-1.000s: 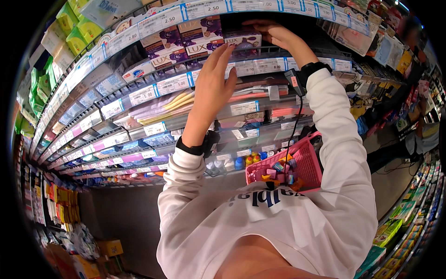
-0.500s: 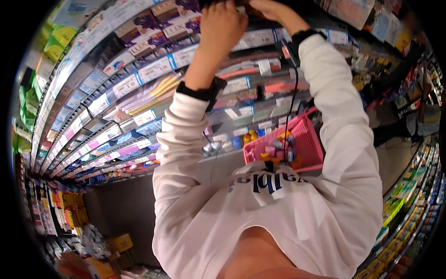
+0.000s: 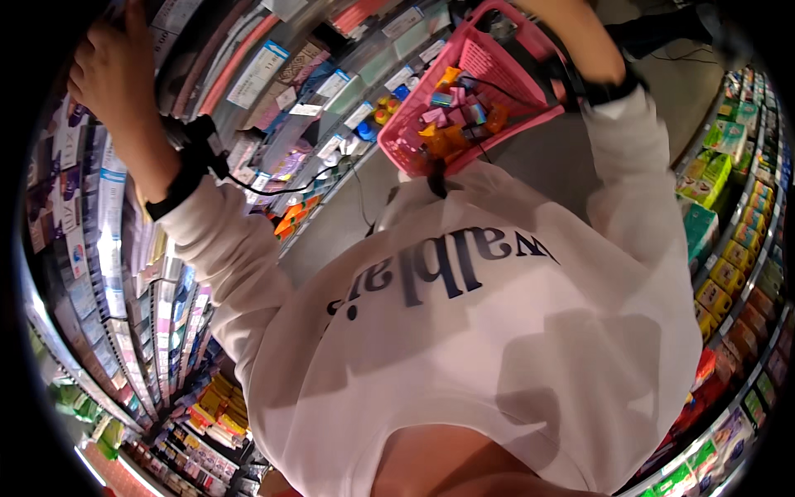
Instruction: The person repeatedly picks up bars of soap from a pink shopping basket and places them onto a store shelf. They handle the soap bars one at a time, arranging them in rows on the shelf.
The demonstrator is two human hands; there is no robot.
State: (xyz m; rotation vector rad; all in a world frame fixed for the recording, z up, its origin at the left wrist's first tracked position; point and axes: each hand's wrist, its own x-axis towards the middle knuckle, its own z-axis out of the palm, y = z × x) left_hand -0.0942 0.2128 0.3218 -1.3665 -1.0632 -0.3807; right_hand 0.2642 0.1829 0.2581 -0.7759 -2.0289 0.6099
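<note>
At the upper left, my left hand (image 3: pixel 116 79) is raised against the shelving, its back toward me. Its thumb and fingers are apart; nothing shows in them, though the palm side is hidden. Purple-and-white boxes (image 3: pixel 70 137) stand on the shelf beside and below it. My right hand (image 3: pixel 563 12) is at the top edge, right of a pink shopping basket (image 3: pixel 396 151); its fingers are cut off by the picture's edge. In the basket lie several small orange, pink and blue packages (image 3: pixel 451 116). Both wrists carry black bands with cables.
Shelves with price labels (image 3: pixel 257 74) run along my left. Another stocked shelf (image 3: pixel 729 282) with yellow and green packs curves along the right. Grey floor (image 3: pixel 542 149) lies between them. Yellow packs (image 3: pixel 219 406) are at the lower left.
My view has turned to the right, so the shelves swing to the left. My hands, close together at the shelf before, are now wide apart. The basket appears higher and nearer my right hand.
</note>
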